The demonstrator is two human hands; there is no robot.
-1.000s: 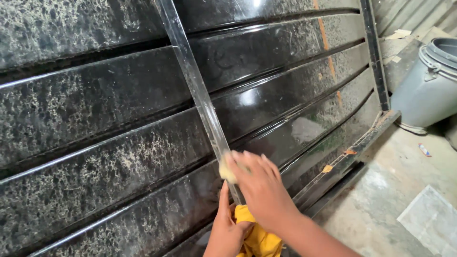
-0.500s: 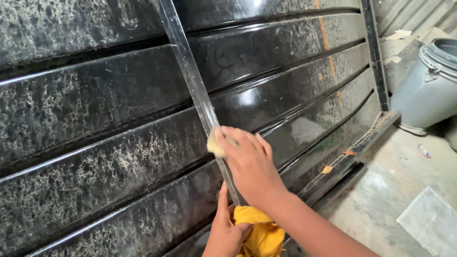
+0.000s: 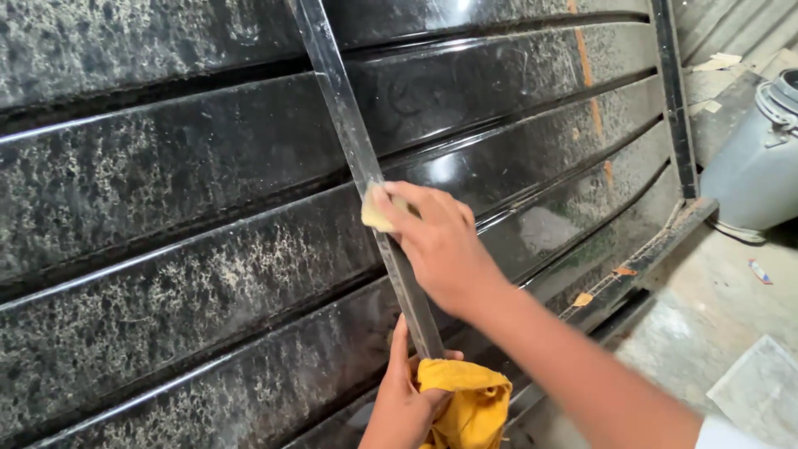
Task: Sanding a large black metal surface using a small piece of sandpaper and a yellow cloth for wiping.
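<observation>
A black slatted metal gate with pale speckled residue fills the view. A vertical black bar runs down across its slats. My right hand presses a small yellowish sponge against that bar, about halfway down. My left hand sits at the bottom of the bar, thumb raised along it, and holds a bunched yellow cloth. The lower slats near my hands look shinier than the upper left ones.
A grey plastic bucket stands at the right on the concrete floor. The gate's frame post and bottom rail lie at right. A pale flat tile lies at lower right.
My right hand has slid the sponge upward along the vertical bar. My left hand stays at the bar's bottom with the yellow cloth.
</observation>
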